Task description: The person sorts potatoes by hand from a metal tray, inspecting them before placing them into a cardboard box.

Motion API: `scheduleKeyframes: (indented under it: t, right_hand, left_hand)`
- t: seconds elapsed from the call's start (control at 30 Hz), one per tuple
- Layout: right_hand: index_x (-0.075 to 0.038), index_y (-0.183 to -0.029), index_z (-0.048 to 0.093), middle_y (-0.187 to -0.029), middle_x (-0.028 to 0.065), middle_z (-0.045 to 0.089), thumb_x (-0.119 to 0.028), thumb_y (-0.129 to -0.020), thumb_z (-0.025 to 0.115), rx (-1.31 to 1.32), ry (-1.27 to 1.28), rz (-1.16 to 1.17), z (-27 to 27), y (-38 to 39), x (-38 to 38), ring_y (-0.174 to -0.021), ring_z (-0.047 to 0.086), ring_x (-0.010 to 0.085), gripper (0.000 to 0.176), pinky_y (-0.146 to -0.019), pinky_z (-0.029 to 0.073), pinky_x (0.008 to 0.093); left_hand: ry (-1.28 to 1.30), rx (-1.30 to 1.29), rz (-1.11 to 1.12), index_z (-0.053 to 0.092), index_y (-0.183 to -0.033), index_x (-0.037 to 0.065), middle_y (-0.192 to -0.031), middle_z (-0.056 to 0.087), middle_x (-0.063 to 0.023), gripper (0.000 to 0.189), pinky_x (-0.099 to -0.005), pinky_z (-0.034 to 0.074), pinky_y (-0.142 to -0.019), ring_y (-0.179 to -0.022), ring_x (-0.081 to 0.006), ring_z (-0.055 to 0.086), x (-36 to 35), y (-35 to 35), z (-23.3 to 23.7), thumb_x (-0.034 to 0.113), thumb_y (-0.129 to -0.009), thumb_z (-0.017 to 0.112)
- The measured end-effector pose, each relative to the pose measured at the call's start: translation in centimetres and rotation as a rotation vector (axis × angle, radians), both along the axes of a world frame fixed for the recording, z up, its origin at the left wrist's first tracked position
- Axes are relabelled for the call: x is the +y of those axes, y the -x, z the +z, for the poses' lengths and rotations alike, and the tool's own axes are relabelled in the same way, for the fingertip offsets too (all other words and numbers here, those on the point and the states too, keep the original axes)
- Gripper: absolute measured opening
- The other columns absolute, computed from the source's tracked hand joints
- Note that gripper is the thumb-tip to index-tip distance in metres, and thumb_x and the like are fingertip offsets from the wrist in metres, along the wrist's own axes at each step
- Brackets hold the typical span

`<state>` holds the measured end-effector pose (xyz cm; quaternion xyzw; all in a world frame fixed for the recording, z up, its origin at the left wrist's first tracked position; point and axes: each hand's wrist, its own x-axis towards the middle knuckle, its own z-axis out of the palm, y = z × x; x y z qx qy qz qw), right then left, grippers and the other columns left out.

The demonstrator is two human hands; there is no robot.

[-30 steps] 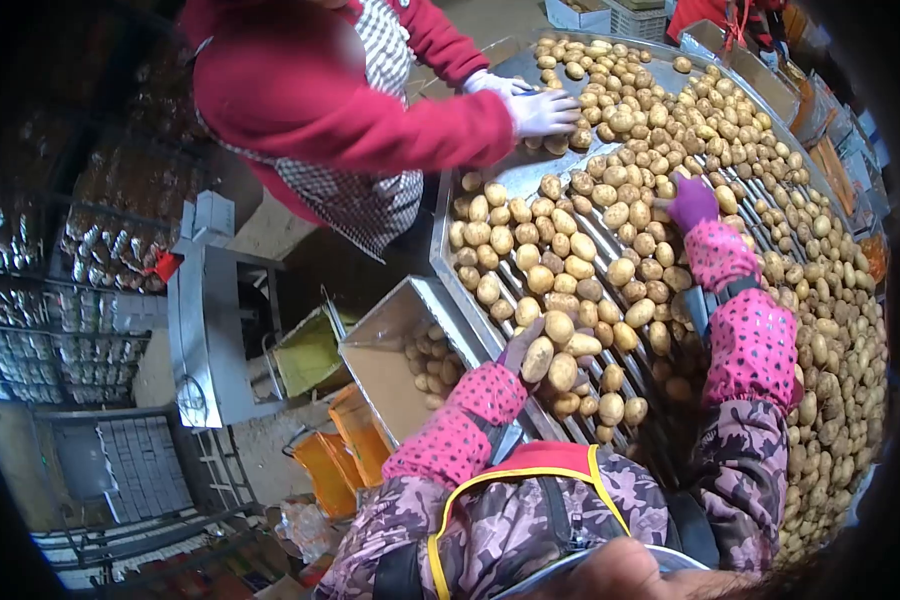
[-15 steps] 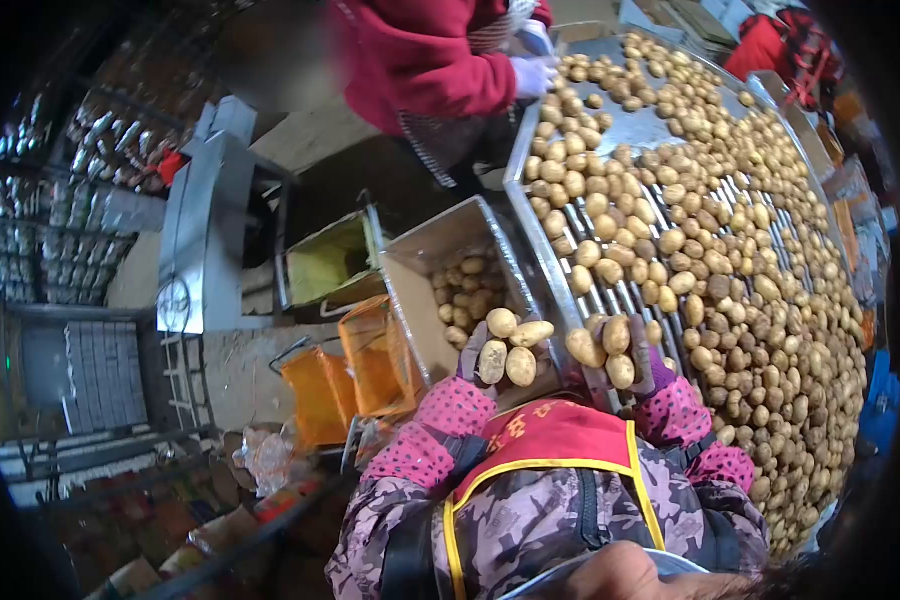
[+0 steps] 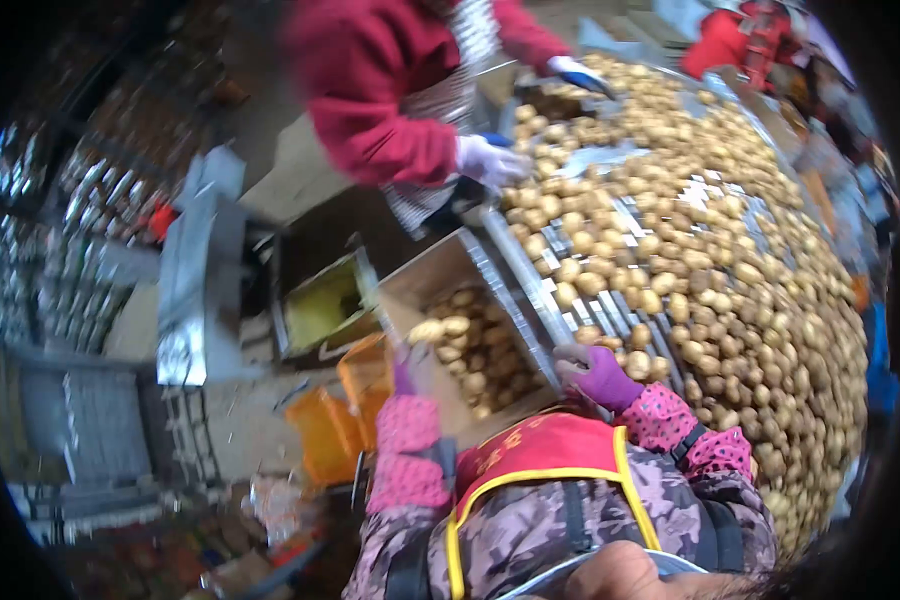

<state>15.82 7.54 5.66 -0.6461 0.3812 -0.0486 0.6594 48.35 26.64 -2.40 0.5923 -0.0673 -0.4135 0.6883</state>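
Note:
My left hand (image 3: pixel 417 368), in a purple and grey glove, is smeared by motion at the left wall of a cardboard box (image 3: pixel 422 274). Pale potatoes (image 3: pixel 440 329) show right at its fingertips, over the box. More potatoes (image 3: pixel 485 365) lie inside. My right hand (image 3: pixel 598 375), gloved in purple, has its fingers curled in beside the box's right rim, at the edge of the sorting table (image 3: pixel 530 275); what they close on is hidden. Loose potatoes (image 3: pixel 638 364) lie on the table's metal rollers just past this hand.
Potatoes (image 3: pixel 760 370) cover much of the table to the right. Across from me a person in a red top (image 3: pixel 370 120) reaches over it with gloved hands. A yellowish crate (image 3: pixel 320 308) and orange bags (image 3: pixel 325 430) stand left of the box. A metal stand (image 3: pixel 202 280) is farther left.
My left hand has moved left over the box. The potatoes by my right hand are gone from view, and its fingers have curled in. The other person's hands have spread apart over the table.

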Motion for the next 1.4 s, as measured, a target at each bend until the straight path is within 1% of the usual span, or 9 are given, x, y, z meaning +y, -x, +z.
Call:
scheduleKeyframes:
  t: [0.13,0.33,0.47,0.53,0.57,0.8,1.1,1.23,1.4]
  right_hand:
    - [-0.004,-0.142,0.054,-0.132,0.0221,0.063,-0.036,-0.085,0.075,0.375,0.963,-0.26,-0.7,13.0,-5.9,-0.119,0.061,0.0349,0.069,-0.1,0.048,0.0477]
    - [-0.019,-0.147,0.05,-0.153,0.0211,0.041,-0.055,-0.073,0.076,0.873,0.948,-0.129,-3.0,14.1,-5.7,-0.142,0.032,0.0495,0.086,-0.108,0.021,0.0778]
    - [-0.016,-0.151,0.047,-0.155,0.0199,0.042,-0.054,-0.077,0.076,0.549,0.928,0.199,-1.8,7.7,-2.5,-0.141,0.034,0.0526,0.088,-0.113,0.028,0.068]
    - [-0.006,-0.137,0.061,-0.139,0.019,0.058,-0.032,-0.089,0.069,-0.197,0.502,0.08,-0.8,8.5,-5.8,-0.128,0.057,0.0375,0.055,-0.106,0.046,0.0471]
    - [-0.004,-0.134,0.063,-0.134,0.0191,0.061,-0.027,-0.089,0.068,-0.014,0.592,-0.111,-2.2,10.2,-7.4,-0.124,0.059,0.0348,0.051,-0.104,0.048,0.0423]
    - [-0.024,-0.155,0.043,-0.157,0.017,0.041,-0.069,-0.081,0.069,0.965,0.827,-0.313,-1.7,14.4,-18.6,-0.147,0.026,0.0512,0.09,-0.117,0.021,0.0696]
    - [-0.018,-0.146,0.054,-0.143,0.0166,0.056,-0.046,-0.08,0.075,0.262,0.636,-0.198,-2.4,14.2,-12.6,-0.133,0.045,0.0503,0.075,-0.106,0.046,0.0565]
    - [-0.011,-0.132,0.065,-0.115,0.021,0.07,-0.039,-0.091,0.066,0.284,0.75,-0.537,-0.9,12.8,-20.4,-0.114,0.064,0.0401,0.05,-0.099,0.05,0.0482]
    - [-0.019,-0.148,0.052,-0.157,0.0182,0.041,-0.058,-0.088,0.062,0.74,1.146,-0.287,-9.1,9.9,-26.2,-0.14,0.041,0.0423,0.072,-0.117,0.019,0.0678]
  left_hand:
    - [0.288,0.412,-0.161,0.041,-0.147,0.012,-0.13,0.061,-0.0194,0.052,-0.0465,0.063,-0.086,-0.107,-0.037,0.069,-4.0,7.0,3.5,0.015,-0.099,0.061]
    - [-0.055,0.138,-0.674,0.052,-0.134,0.002,-0.113,0.064,-0.0124,0.043,-0.037,0.057,-0.086,-0.101,-0.0277,0.066,-16.7,15.7,3.7,0.004,-0.092,0.063]
    - [0.059,-1.465,-0.662,0.056,-0.138,0.014,-0.152,0.045,-0.0216,0.056,-0.0522,0.033,-0.117,-0.142,-0.0445,0.038,-23.7,18.8,3.8,0.025,-0.086,0.074]
    - [-0.226,-1.622,-1.14,0.056,-0.141,0.027,-0.165,0.029,-0.0163,0.059,-0.0619,0.02,-0.121,-0.152,-0.0463,0.02,-24.8,20.3,7.5,0.044,-0.087,0.071]
    - [-0.272,-1.71,-1.258,0.055,-0.143,0.037,-0.167,0.026,-0.0098,0.062,-0.0725,0.016,-0.117,-0.154,-0.0465,0.016,-25.1,20.3,6.3,0.053,-0.085,0.07]
    - [-0.775,-1.793,-1.273,0.049,-0.149,0.04,-0.17,0.021,-0.0047,0.055,-0.076,0.014,-0.116,-0.155,-0.0477,0.008,-33.5,16.2,4.8,0.056,-0.097,0.054]
    - [-0.441,-1.805,-0.595,0.064,-0.124,0.01,-0.163,0.034,-0.0145,0.04,-0.0573,0.02,-0.124,-0.147,-0.0461,0.03,-38.6,17.2,-1.7,0.026,-0.087,0.07]
    - [0.15,-1.779,-1.101,0.06,-0.135,0.026,-0.156,0.043,-0.0143,0.063,-0.0654,0.023,-0.118,-0.146,-0.0489,0.032,-37.1,24.6,2.3,0.052,-0.08,0.073]
    - [-0.279,-1.867,-1.249,0.042,-0.155,0.032,-0.168,0.029,-0.0093,0.079,-0.0675,0.01,-0.122,-0.152,-0.0506,0.02,-40.5,22.5,3.3,0.066,-0.086,0.06]
